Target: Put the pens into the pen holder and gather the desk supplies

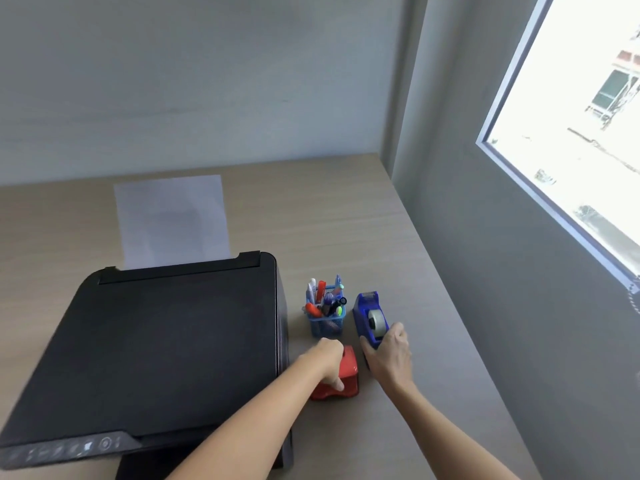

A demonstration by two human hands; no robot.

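Head view | left hand (328,359) gripping red stapler (341,381) | right hand (389,355) clasping blue tape dispenser (371,318) | pen holder (326,318) standing full between printer (156,348) and dispenser on worktop (346,209) | no writing readable

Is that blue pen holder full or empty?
Full. The pen holder stands upright with many pens sticking out the top.

no readable text; the printer (149,344) panel icons are blurred.
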